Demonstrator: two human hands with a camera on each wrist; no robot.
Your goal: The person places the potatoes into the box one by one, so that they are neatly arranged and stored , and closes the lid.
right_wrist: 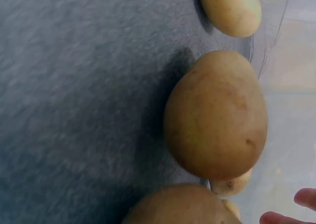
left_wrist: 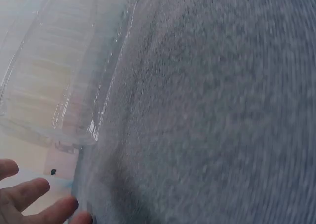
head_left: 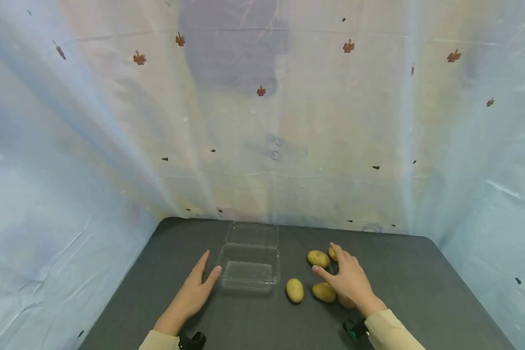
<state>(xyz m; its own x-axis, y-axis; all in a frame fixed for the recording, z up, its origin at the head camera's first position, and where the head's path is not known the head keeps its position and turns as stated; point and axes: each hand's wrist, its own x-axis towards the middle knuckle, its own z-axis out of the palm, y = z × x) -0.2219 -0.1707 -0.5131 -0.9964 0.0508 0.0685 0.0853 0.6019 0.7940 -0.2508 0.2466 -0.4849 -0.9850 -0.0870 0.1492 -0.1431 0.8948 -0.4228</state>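
Observation:
An open clear plastic clamshell container (head_left: 250, 281) sits on the dark table, its lid (head_left: 253, 235) folded back toward the far edge. My left hand (head_left: 194, 290) is just left of the container, fingers spread and holding nothing; in the left wrist view its fingertips (left_wrist: 34, 192) show below the container wall (left_wrist: 74, 86). My right hand (head_left: 349, 279) hovers over the potatoes, fingers extended and nothing gripped. Near it lie a potato (head_left: 318, 258), another potato (head_left: 323, 292) and several more, some partly hidden by the hand. One potato (head_left: 295, 290) lies nearest the container.
The dark cloth-covered table (head_left: 262, 325) runs back to a hanging pale plastic sheet (head_left: 332, 121) with leaf prints. Similar sheeting closes off the left and right sides. Black straps with small devices (head_left: 192, 341) are worn at both wrists.

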